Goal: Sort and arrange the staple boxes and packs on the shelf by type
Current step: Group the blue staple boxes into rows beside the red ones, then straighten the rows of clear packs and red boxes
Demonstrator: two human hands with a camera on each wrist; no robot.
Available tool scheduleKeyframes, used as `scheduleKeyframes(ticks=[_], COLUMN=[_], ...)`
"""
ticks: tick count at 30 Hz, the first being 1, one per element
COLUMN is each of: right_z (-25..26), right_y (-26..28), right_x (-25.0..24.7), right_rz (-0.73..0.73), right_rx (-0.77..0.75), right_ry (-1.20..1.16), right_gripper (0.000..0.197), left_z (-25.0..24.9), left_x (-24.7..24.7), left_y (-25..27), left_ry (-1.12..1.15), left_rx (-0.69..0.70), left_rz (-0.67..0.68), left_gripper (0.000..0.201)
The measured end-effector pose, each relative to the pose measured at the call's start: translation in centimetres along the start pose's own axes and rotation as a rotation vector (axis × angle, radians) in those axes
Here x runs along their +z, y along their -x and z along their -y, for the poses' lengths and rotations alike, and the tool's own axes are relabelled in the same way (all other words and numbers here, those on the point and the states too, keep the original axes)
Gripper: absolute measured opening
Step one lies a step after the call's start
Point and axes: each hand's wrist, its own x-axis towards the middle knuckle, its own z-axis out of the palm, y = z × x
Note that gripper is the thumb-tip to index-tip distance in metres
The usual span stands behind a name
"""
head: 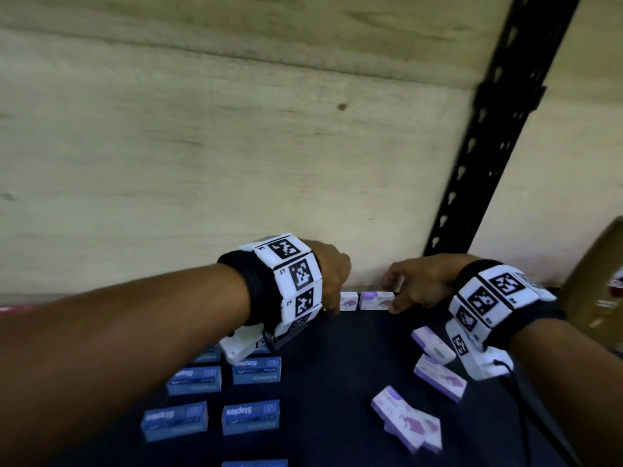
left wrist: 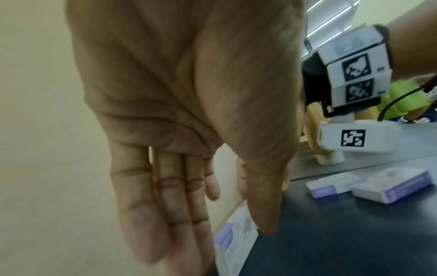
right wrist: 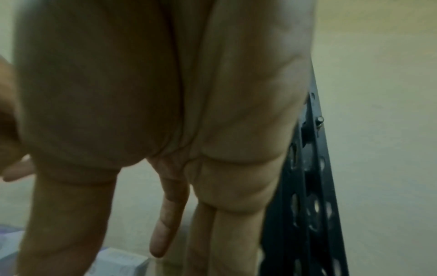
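Observation:
Two white-and-purple staple boxes stand on edge against the back wall. My left hand (head: 332, 281) holds the left box (head: 349, 301) (left wrist: 236, 240), thumb on its front face and straight fingers on its wall side. My right hand (head: 414, 284) pinches the right box (head: 376, 300) (right wrist: 115, 263), thumb in front and fingers over its top. Several blue "Staples" boxes (head: 257, 370) lie in rows at the front left. More purple boxes (head: 440, 377) lie loose at the right, under my right wrist.
The dark shelf board (head: 337, 365) ends at a plywood back wall (head: 236, 163). A black perforated upright (head: 472, 163) rises behind my right hand. A cardboard box (head: 600, 281) sits at the far right. Bare board shows between the blue and purple groups.

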Motion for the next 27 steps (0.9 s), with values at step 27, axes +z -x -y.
scheduleKeyframes(ticks=[27], right_z=[-1.5], right_y=[5.3], right_x=[3.5], right_rz=[-0.027], right_rx=[0.102], right_ry=[0.084], right_gripper=[0.030], left_z=[-5.8], left_x=[2.0], left_y=[4.1], left_ry=[0.256], left_rx=[0.469], left_rz=[0.150], left_gripper=[0.029])
